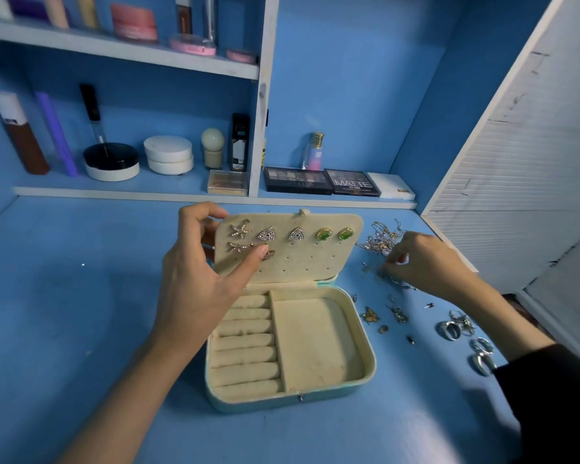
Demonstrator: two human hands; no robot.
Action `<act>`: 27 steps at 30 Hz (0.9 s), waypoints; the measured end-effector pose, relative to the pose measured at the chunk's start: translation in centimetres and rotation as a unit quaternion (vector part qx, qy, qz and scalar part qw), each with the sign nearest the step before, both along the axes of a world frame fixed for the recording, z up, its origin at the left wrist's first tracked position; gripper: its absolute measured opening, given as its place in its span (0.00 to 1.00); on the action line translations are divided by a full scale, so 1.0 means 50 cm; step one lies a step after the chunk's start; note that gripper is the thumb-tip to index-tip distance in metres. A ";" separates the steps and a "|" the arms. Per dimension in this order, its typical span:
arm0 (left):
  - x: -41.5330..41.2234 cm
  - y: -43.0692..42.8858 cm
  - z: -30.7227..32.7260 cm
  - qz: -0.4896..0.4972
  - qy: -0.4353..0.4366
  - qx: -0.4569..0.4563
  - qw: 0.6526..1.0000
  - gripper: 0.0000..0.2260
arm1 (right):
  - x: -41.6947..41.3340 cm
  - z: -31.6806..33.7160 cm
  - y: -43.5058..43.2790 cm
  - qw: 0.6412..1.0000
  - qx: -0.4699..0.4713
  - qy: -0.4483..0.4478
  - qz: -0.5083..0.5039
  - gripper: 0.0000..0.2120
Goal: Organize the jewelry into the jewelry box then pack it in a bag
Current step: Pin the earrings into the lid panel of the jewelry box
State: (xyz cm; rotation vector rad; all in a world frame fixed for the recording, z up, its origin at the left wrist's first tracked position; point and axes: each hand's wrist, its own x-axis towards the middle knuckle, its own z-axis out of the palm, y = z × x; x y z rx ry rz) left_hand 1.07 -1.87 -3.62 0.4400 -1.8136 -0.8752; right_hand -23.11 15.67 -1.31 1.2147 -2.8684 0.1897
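– Jewelry box (282, 401): where does it stand?
– Open on the blue counter (81, 296), straight in front of you, with its earring panel (308, 266) tilted up at the back.
– And your left hand (198, 272)?
– It grips that panel by the left edge. The fingers are curled behind it and the thumb (258, 254) is laid across the front, its tip touching a small gold earring (269, 255) in the second row.
– What is pinned to the panel?
– Two starfish studs (240, 228) sit at the left, one above the other. Along the top row come a pair of triangular studs (267, 234), then a pair of green-stone studs (323, 234).
– Your right hand (426, 259)?
– It is out over the counter to the right of the box. The fingers are bent down with their tips among loose pieces, just beside a tangle of chains (382, 237). I cannot tell whether you are pinching anything there, because the tips are blurred.
– Inside the box?
– There are ring rolls (245, 339) on the left and one plain compartment (315, 339) on the right. Your left wrist covers the box's rear left corner.
– What else lies near?
– Right of the box lie a butterfly-shaped piece (370, 315) and small oddments. Farther right, close to your dark sleeve (549, 380), are several silver rings (449, 329). On the low shelf behind are eyeshadow palettes (298, 180) and a perfume bottle (315, 150).
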 end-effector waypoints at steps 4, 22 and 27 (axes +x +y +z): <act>0.002 0.002 0.001 0.004 -0.006 -0.003 1.000 0.23 | 0.008 -0.001 -0.008 1.000 0.017 0.010 -0.006 0.07; 0.045 0.016 -0.019 -0.017 -0.032 -0.091 0.995 0.21 | 0.113 0.162 -0.092 0.923 -0.177 -0.280 0.196 0.03; 0.056 0.016 -0.029 -0.039 -0.041 -0.096 0.994 0.21 | 0.168 0.166 -0.144 0.865 -0.043 -0.400 0.300 0.08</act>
